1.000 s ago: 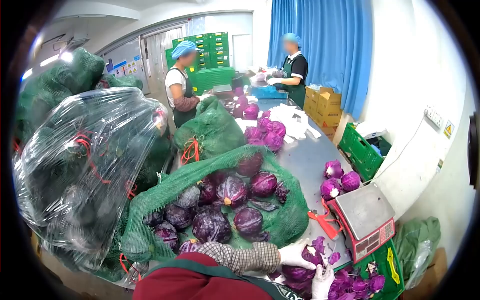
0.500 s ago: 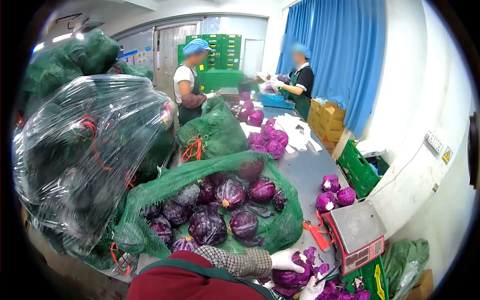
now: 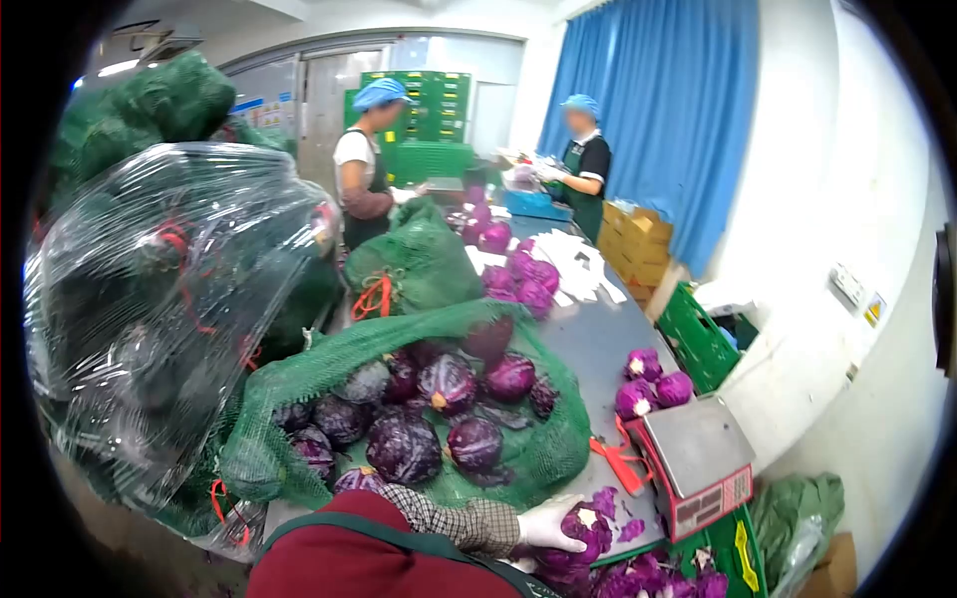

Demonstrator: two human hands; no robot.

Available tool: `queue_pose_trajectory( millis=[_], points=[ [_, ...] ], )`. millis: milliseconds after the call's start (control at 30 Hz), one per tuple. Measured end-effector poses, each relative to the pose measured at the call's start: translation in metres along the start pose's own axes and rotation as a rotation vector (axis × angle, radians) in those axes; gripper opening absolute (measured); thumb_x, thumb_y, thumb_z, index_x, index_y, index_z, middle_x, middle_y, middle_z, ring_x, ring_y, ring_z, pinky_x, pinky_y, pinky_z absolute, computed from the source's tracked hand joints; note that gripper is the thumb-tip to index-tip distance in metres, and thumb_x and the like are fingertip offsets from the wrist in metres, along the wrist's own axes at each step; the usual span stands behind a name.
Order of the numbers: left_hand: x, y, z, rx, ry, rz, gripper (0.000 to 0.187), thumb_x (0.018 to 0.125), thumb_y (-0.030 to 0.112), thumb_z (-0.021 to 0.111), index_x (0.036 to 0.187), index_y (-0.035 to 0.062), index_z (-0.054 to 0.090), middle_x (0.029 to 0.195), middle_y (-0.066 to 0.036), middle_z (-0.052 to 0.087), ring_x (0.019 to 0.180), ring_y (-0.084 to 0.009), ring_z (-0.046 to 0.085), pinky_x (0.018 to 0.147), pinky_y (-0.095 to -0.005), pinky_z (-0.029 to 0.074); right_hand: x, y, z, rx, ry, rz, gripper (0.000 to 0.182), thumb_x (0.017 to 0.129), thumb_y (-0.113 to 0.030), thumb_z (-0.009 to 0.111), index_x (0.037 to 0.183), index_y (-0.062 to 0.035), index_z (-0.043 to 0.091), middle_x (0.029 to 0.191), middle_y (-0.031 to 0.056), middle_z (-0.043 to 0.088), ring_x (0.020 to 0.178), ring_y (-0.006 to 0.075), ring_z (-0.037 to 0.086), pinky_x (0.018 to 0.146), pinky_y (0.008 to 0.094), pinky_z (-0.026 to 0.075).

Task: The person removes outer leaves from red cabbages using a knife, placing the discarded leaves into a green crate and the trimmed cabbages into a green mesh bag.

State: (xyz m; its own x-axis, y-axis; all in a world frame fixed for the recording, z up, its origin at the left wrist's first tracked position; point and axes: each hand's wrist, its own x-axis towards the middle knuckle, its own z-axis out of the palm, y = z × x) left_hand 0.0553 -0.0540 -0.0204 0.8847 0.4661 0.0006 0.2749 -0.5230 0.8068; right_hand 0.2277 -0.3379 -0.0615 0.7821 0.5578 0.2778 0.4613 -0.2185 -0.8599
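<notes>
My left hand [image 3: 551, 524], in a white glove below a checkered sleeve, has its fingers wrapped round a red cabbage [image 3: 590, 532] at the table's near edge. The cabbage's pale cut stem end faces up. My right hand is out of view. Close by, a green crate [image 3: 750, 528] holds torn purple cabbage leaves [image 3: 648, 578], and a few scraps lie on the table beside the held cabbage. To the left, an open green mesh bag [image 3: 254, 453] contains several red cabbages [image 3: 404, 446], dark with their outer leaves on.
A red-framed weighing scale [image 3: 698, 448] stands on the right, with an orange-red tool [image 3: 620, 460] beside it and trimmed cabbages [image 3: 635, 399] behind. Further back are a tied mesh bag [image 3: 419, 264] and two co-workers [image 3: 364, 174] [image 3: 583, 169]. Film-wrapped sacks [image 3: 179, 329] rise at left.
My right hand, which held a dark-handled knife by the cabbage, has dropped out of view. My left hand keeps hold of the cabbage. The camera has turned slightly right.
</notes>
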Motion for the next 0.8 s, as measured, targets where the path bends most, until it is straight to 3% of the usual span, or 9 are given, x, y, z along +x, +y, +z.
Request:
queue_pose_trajectory(
  millis=[33, 100, 167, 200, 300, 367, 633, 767, 800],
  points=[
    [0.009, 0.001, 0.007, 0.106, 0.003, 0.090, 0.107, 0.072, 0.056, 0.073, 0.143, -0.0093, 0.028, 0.147, -0.030, 0.032, 0.138, -0.0385, 0.031, 0.116, -0.0392, 0.025, 0.016, -0.008, 0.011, -0.324, -0.210, -0.331, 0.055, 0.083, -0.004, 0.072, 0.131, 0.0077, 0.050, 0.135, 0.0200, 0.050, 0.120, 0.0288, 0.050, 0.102, 0.0392, 0.043],
    [0.026, 0.005, 0.013, 0.132, -0.073, 0.078, 0.107, 0.071, 0.058, 0.073, 0.142, -0.0100, 0.029, 0.145, -0.031, 0.035, 0.137, -0.0388, 0.034, 0.115, -0.0391, 0.027, 0.035, -0.055, 0.065, 0.158, -0.162, -0.055, 0.044, 0.085, -0.006, 0.070, 0.127, 0.0016, 0.056, 0.130, 0.0174, 0.053, 0.118, 0.0265, 0.051, 0.098, 0.0376, 0.044],
    [0.034, 0.010, 0.006, 0.155, -0.171, 0.036, 0.110, 0.070, 0.059, 0.073, 0.143, -0.0096, 0.028, 0.144, -0.031, 0.036, 0.136, -0.0388, 0.036, 0.115, -0.0386, 0.028, 0.045, -0.083, 0.078, 0.004, -0.286, -0.152, 0.039, 0.086, -0.008, 0.069, 0.123, -0.0026, 0.059, 0.123, 0.0159, 0.056, 0.113, 0.0258, 0.053, 0.096, 0.0364, 0.043],
    [0.034, 0.004, 0.005, 0.148, -0.179, 0.078, 0.111, 0.071, 0.060, 0.072, 0.144, -0.0095, 0.026, 0.145, -0.031, 0.035, 0.136, -0.0387, 0.035, 0.115, -0.0390, 0.028, 0.053, -0.056, 0.082, -0.133, -0.264, -0.405, 0.038, 0.086, -0.010, 0.070, 0.122, -0.0027, 0.060, 0.118, 0.0157, 0.059, 0.110, 0.0277, 0.055, 0.095, 0.0370, 0.043],
    [0.032, -0.026, 0.014, 0.112, -0.115, 0.189, 0.115, 0.067, 0.059, 0.075, 0.144, -0.0099, 0.024, 0.146, -0.031, 0.033, 0.137, -0.0391, 0.034, 0.115, -0.0388, 0.027, 0.050, -0.094, 0.073, 0.019, -0.322, -0.272, 0.037, 0.087, -0.012, 0.068, 0.122, -0.0028, 0.060, 0.114, 0.0181, 0.061, 0.106, 0.0327, 0.058, 0.093, 0.0408, 0.045],
    [0.028, -0.025, 0.020, 0.146, -0.088, 0.172, 0.115, 0.067, 0.057, 0.075, 0.144, -0.0104, 0.024, 0.147, -0.032, 0.030, 0.140, -0.0385, 0.030, 0.116, -0.0380, 0.025, 0.049, -0.096, 0.078, -0.179, -0.189, -0.542, 0.033, 0.088, -0.011, 0.064, 0.119, -0.0012, 0.061, 0.111, 0.0214, 0.061, 0.102, 0.0366, 0.059, 0.092, 0.0417, 0.046],
    [0.021, -0.009, 0.014, 0.123, -0.134, 0.153, 0.116, 0.069, 0.056, 0.074, 0.146, -0.0104, 0.018, 0.150, -0.033, 0.025, 0.142, -0.0389, 0.024, 0.117, -0.0374, 0.022, 0.060, -0.112, 0.078, -0.020, -0.206, -0.237, 0.015, 0.088, -0.003, 0.058, 0.101, 0.0009, 0.065, 0.092, 0.0144, 0.066, 0.086, 0.0254, 0.063, 0.081, 0.0342, 0.049],
    [-0.003, -0.008, 0.011, 0.079, 0.143, 0.268, 0.105, 0.064, 0.057, 0.081, 0.142, -0.0003, 0.039, 0.140, -0.027, 0.045, 0.129, -0.0368, 0.045, 0.109, -0.0394, 0.036, 0.067, -0.112, 0.086, 0.002, -0.189, -0.238, 0.012, 0.087, -0.003, 0.058, 0.097, 0.0008, 0.064, 0.090, 0.0129, 0.065, 0.086, 0.0232, 0.062, 0.081, 0.0334, 0.049],
    [-0.006, -0.015, 0.008, 0.072, 0.059, 0.304, 0.111, 0.065, 0.058, 0.080, 0.145, -0.0007, 0.030, 0.146, -0.028, 0.034, 0.135, -0.0383, 0.036, 0.112, -0.0410, 0.030, 0.070, -0.116, 0.086, 0.046, -0.174, -0.239, 0.012, 0.088, -0.004, 0.056, 0.096, 0.0007, 0.064, 0.089, 0.0114, 0.064, 0.086, 0.0223, 0.062, 0.082, 0.0327, 0.049]
  ],
)
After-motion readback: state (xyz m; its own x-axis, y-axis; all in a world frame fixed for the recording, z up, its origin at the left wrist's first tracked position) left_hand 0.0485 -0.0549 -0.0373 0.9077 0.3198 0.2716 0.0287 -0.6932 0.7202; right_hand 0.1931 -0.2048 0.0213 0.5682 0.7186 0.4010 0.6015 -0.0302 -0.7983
